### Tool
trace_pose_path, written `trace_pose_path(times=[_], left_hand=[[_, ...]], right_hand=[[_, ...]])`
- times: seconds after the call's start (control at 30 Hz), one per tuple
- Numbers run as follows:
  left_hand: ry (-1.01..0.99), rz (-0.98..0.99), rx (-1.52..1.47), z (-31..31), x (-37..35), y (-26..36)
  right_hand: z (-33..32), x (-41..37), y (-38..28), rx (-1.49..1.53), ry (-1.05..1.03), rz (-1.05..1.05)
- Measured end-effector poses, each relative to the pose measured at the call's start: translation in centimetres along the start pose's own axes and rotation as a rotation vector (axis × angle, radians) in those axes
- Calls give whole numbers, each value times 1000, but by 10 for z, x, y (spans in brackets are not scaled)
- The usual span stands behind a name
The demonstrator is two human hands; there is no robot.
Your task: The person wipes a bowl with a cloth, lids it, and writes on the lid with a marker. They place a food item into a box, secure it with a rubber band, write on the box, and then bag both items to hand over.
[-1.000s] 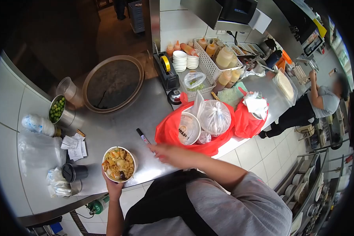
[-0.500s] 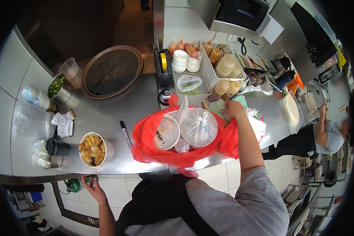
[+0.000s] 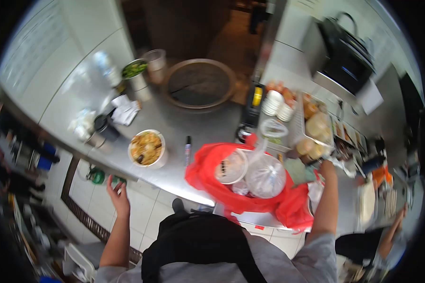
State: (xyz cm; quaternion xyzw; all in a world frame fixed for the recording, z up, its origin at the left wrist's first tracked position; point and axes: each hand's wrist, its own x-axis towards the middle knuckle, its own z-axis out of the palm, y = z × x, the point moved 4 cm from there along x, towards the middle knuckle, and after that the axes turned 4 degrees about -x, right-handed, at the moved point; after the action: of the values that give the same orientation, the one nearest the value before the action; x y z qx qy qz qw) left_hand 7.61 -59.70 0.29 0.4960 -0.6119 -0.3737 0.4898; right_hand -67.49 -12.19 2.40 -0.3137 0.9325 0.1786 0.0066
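Observation:
My left hand (image 3: 119,197) hangs in front of the counter edge, over the floor, its fingers apart and holding nothing. To its upper right stands a paper bowl of food (image 3: 147,148). My right hand (image 3: 327,168) reaches past the right end of a red plastic bag (image 3: 208,162), beside a pale green cloth (image 3: 295,170) and a white packet (image 3: 316,191). Its fingers are blurred, and I cannot tell what they hold. The opened red bag contains a lidded round container (image 3: 232,168) with writing on the lid and a knotted clear bag (image 3: 266,176).
A marker (image 3: 188,150) lies between bowl and red bag. Behind stand a tape dispenser (image 3: 254,109), stacked white cups (image 3: 273,103) and a basket of sauce bottles (image 3: 316,126). A round tray (image 3: 199,84) rests at the back. Another person (image 3: 387,243) stands at far right.
The view has swung left, so the counter's things appear farther right. My right hand has moved off the green cloth to its right. The left hand still hangs with fingers apart.

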Motion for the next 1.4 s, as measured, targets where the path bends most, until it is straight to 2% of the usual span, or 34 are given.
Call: trace_pose_path(times=[0.03, 0.07, 0.1, 0.2, 0.23, 0.27, 0.3, 0.37, 0.4, 0.43, 0.5, 0.53, 0.57, 0.6, 0.63, 0.67, 0.7, 0.73, 0.77, 0.8, 0.83, 0.87, 0.93, 1.0, 1.03, 1.1, 1.23, 1.3, 1.37, 1.4], left_hand=[[12, 3, 5, -4, 1, -7], [29, -3, -15, -6, 2, -12], [32, -29, -17, -8, 1, -7], [34, -70, 9, -8, 7, -13], [-27, -110, -1, -4, 10, -6], [-93, -149, -14, 2, 13, -3], [-94, -153, -14, 6, 19, -4], [-307, -181, 12, 20, 28, -11], [-318, -181, 10, 24, 33, -14], [-412, -143, 34, 32, 39, -14], [-526, -97, 54, 43, 54, -19], [-553, -109, -40, 48, 64, -24], [-583, -123, -133, 52, 74, -29], [-631, -161, -224, 56, 87, -36], [-656, -159, -227, 59, 98, -34], [-679, -297, -357, 64, 107, -29], [-695, -439, -484, 68, 112, -25], [-793, -509, -562, 71, 115, -20], [-811, -513, -567, 72, 117, -27], [-945, -376, -486, 73, 113, -31], [-1068, -232, -406, 78, 112, -33], [-1130, -154, -291, 81, 114, -29], [-1153, -114, -268, 85, 119, -22], [-1125, -4, -220, 94, 122, -19], [-1129, -11, -233, 98, 123, -21], [-1078, 67, -229, 102, 124, -21], [-1088, 57, -233, 101, 129, -25], [-1107, 85, -220, 102, 136, -29], [-1092, 217, -320, 103, 145, -39], [-1091, 214, -321, 106, 155, -43]], right_hand=[[-10, -2, 5, 88, 16, 3], [-30, -16, 5, 165, 119, -9], [-60, -38, 4, 297, 101, 21], [-127, -90, 1, 548, 350, 78], [-135, -104, 5, 640, 490, 71], [-148, -115, 3, 805, 480, 29], [-160, -124, -4, 802, 478, 29], [-196, -155, -31, 1163, 818, -22], [-206, -166, -52, 1445, 855, 141], [-220, -170, -81, 1440, 861, 153], [-236, -171, -127, 1925, 756, 119], [-223, -162, -149, 1841, 543, 121], [-232, -160, -218, 1993, 498, 168], [-228, -155, -270, 1870, 299, 143], [-227, -156, -335, 1784, 226, -14], [-219, -149, -399, 1562, 84, -128], [-240, -160, -463, 1791, -427, -85], [-198, -142, -512, 1813, -414, -199], [-180, -136, -553, 1961, -572, -138], [-169, -127, -582, 1939, -569, -31], [-161, -111, -603, 1935, -555, -22], [-154, -94, -620, 2028, -547, 42], [-161, -67, -637, 2109, -536, 118], [-184, -43, -649, 1941, -752, -38], [-193, -33, -649, 1930, -750, -27], [-220, -22, -647, 2032, -833, -154], [-312, -35, -606, 2110, -628, -429], [-324, -33, -580, 2032, -432, -487], [-314, -24, -572, 2002, -391, -434], [-301, -18, -574, 1843, -397, -381]])
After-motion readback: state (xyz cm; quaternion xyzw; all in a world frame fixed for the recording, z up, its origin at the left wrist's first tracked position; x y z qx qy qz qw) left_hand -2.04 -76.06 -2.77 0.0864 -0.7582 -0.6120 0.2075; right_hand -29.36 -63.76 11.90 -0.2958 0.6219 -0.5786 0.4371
